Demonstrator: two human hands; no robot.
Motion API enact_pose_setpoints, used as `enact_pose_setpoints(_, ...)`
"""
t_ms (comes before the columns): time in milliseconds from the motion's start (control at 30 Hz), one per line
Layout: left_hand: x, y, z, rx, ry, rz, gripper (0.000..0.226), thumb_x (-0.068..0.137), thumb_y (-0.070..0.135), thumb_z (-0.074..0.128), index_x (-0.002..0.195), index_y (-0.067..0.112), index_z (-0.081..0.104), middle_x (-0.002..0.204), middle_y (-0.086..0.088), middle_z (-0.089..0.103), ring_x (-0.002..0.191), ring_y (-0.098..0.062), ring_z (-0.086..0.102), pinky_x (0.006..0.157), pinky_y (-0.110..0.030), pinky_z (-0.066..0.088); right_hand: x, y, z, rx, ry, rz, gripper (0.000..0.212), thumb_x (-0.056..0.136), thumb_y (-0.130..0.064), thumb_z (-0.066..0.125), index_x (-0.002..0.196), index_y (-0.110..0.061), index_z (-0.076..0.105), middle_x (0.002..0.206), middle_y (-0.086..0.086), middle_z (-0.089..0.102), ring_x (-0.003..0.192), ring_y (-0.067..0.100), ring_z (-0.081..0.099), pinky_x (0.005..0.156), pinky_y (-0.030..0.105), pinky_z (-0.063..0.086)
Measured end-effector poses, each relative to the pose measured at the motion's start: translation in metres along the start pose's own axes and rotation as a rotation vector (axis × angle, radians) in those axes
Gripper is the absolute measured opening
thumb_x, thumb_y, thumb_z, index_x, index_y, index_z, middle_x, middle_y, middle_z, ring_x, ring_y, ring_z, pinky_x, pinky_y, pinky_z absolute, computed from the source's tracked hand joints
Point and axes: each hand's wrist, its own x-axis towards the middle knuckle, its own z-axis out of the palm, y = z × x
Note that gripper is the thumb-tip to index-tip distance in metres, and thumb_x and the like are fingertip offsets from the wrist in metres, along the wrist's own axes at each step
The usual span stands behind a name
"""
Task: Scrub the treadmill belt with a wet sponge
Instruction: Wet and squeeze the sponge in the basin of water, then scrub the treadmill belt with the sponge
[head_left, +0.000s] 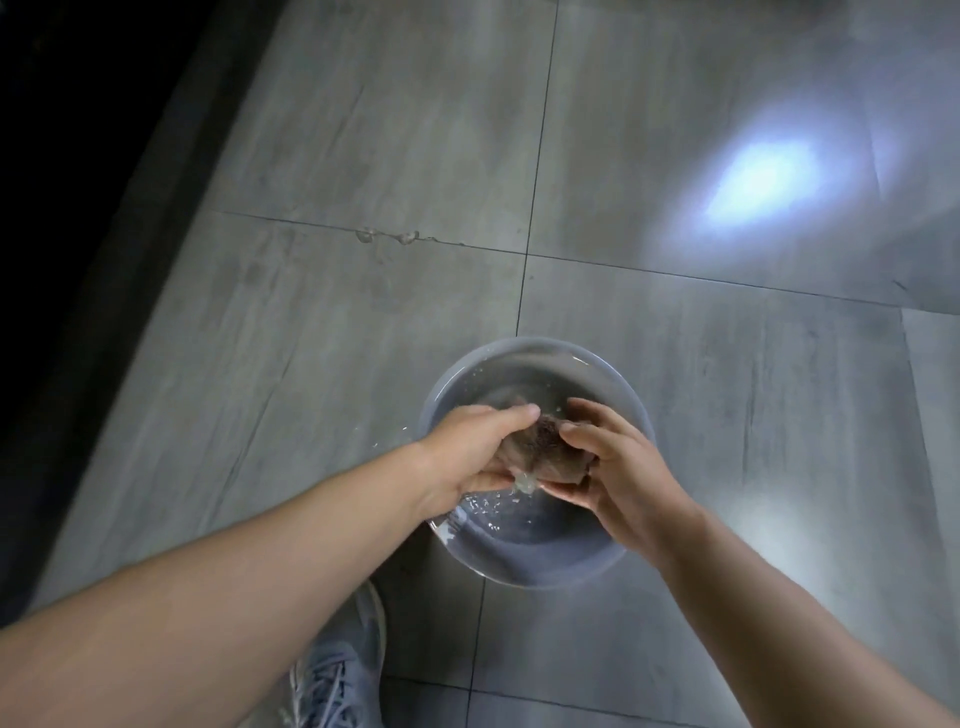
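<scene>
Item: treadmill belt (62, 208), probably the dark strip, is lying well left of the left hand (470, 449). The left hand is gripping one end of the sponge (545, 449). The right hand (618, 467) is gripping the other end, long axis running hand to hand. Bowl (535, 345) of water is sitting directly beneath.

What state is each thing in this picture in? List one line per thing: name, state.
floor: tiled, a few wet marks on one seam
bowl: upright on the floor, holding water
water: rippled, with droplets falling in
sponge: wet, dripping, squeezed above the bowl
left hand: grips the sponge's left end
right hand: grips the sponge's right end
shoe: laced, standing on the floor
</scene>
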Motion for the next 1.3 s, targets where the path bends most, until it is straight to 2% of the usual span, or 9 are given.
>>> enact_pose_setpoints(167,-0.057,0.001,-0.008,-0.075,-0.008,0.172,0.011,0.092,0.023,0.074,0.101,0.018,0.071,0.094,0.0,0.076,0.093,-0.014,0.071,0.079,-0.026,0.056,-0.054,-0.01,0.017,0.006,-0.21,0.229,0.039,0.098,-0.046,0.055,0.128,-0.024,0.068,0.126,0.006,0.071,0.116,0.025,0.067,0.088,0.044,0.056)
enact_pose_setpoints(267,-0.104,-0.002,-0.018,-0.177,-0.005,0.222,0.018,0.091,0.017,0.073,0.108,0.015,0.073,0.103,-0.007,0.076,0.102,-0.022,0.069,0.095,-0.039,0.052,-0.088,-0.023,0.033,-0.02,-0.31,0.282,0.045,0.094,-0.048,0.057,0.13,-0.022,0.066,0.127,0.012,0.07,0.114,0.031,0.068,0.086,0.046,0.056)
enact_pose_setpoints(433,-0.192,-0.007,-0.039,-0.265,-0.023,0.263,0.015,0.098,0.013,0.065,0.109,0.02,0.073,0.094,0.0,0.076,0.084,-0.013,0.07,0.069,-0.023,0.055,-0.145,-0.042,0.066,-0.057,-0.559,0.453,0.063,0.096,-0.059,0.041,0.128,-0.013,0.069,0.136,0.026,0.06,0.123,0.049,0.059,0.1,0.056,0.052)
enact_pose_setpoints(533,-0.244,-0.015,-0.065,-0.24,-0.022,0.317,0.016,0.099,0.014,0.064,0.11,0.021,0.073,0.096,0.003,0.076,0.092,-0.01,0.069,0.086,-0.028,0.053,-0.174,-0.046,0.091,-0.086,-0.73,0.57,0.079,0.094,-0.066,0.038,0.138,-0.003,0.059,0.143,0.03,0.053,0.13,0.045,0.054,0.104,0.055,0.048)
enact_pose_setpoints(633,-0.297,-0.036,-0.096,-0.268,-0.003,0.332,0.018,0.101,0.009,0.058,0.113,0.016,0.071,0.088,0.007,0.072,0.081,-0.005,0.065,0.08,-0.022,0.049,-0.202,-0.043,0.132,-0.212,-0.815,0.608,0.074,0.094,-0.062,0.045,0.14,-0.006,0.056,0.142,0.03,0.053,0.125,0.042,0.058,0.099,0.051,0.05)
enact_pose_setpoints(833,-0.385,-0.09,-0.161,-0.428,0.354,0.315,0.017,0.102,0.014,0.059,0.116,0.013,0.069,0.094,0.001,0.067,0.081,0.0,0.061,0.076,-0.013,0.048,-0.26,0.004,0.257,-0.593,-0.689,0.317,0.044,0.098,-0.049,0.051,0.127,-0.018,0.066,0.111,0.01,0.07,0.097,0.022,0.064,0.077,0.037,0.053)
enact_pose_setpoints(933,-0.418,-0.116,-0.209,-0.556,0.505,0.26,0.024,0.102,0.028,0.059,0.124,0.021,0.068,0.115,-0.003,0.072,0.106,-0.008,0.065,0.094,-0.027,0.048,-0.279,0.03,0.321,-0.749,-0.709,0.196,0.033,0.102,-0.043,0.051,0.123,-0.022,0.065,0.106,0.007,0.07,0.091,0.016,0.065,0.071,0.034,0.055)
enact_pose_setpoints(1100,-0.463,-0.18,-0.303,-0.636,0.745,0.246,0.014,0.102,0.029,0.062,0.113,0.026,0.068,0.111,-0.002,0.074,0.107,-0.016,0.07,0.096,-0.035,0.05,-0.289,0.09,0.435,-1.224,-0.807,-0.387,0.018,0.097,-0.05,0.052,0.11,-0.044,0.063,0.1,-0.015,0.069,0.095,0.008,0.066,0.082,0.033,0.056)
enact_pose_setpoints(1300,-0.503,-0.284,-0.436,-0.563,1.001,0.132,0.009,0.1,0.03,0.062,0.094,0.032,0.068,0.099,-0.004,0.073,0.096,-0.021,0.068,0.088,-0.036,0.053,-0.296,0.177,0.58,-1.491,-0.843,-0.822,0.033,0.096,-0.033,0.063,0.127,-0.023,0.065,0.115,-0.001,0.06,0.103,0.009,0.058,0.082,0.0,0.035)
